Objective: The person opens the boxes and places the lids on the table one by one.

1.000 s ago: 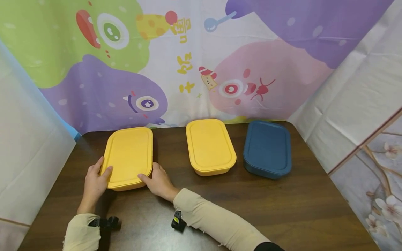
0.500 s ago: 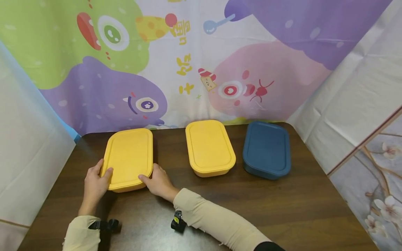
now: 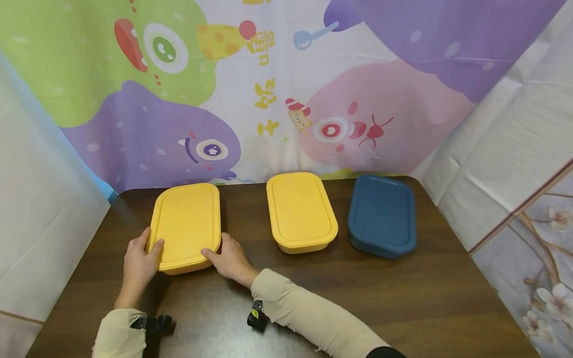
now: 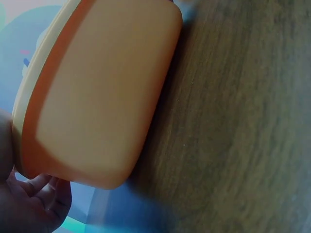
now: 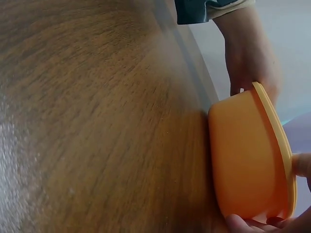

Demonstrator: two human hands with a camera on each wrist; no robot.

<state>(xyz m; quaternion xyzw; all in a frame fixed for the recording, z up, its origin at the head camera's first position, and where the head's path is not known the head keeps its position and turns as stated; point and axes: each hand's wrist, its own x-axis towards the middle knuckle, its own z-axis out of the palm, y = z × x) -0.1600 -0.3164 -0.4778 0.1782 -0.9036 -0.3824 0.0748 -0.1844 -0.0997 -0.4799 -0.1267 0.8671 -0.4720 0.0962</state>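
Note:
A yellow lidded food container lies on the table at the left in the head view. My left hand grips its near left corner, thumb on the lid's edge and fingers along the side. At the near right corner my right hand holds it the same way, thumb over the rim. In the left wrist view, the left fingers curl below the lid rim, and the container's front wall fills the upper left. The right wrist view has the container with a right fingertip against its lower side.
A second yellow container with its lid on sits at the middle of the back edge. To its right is a dark blue lidded container. The brown wooden table meets a cartoon-printed cloth at the back.

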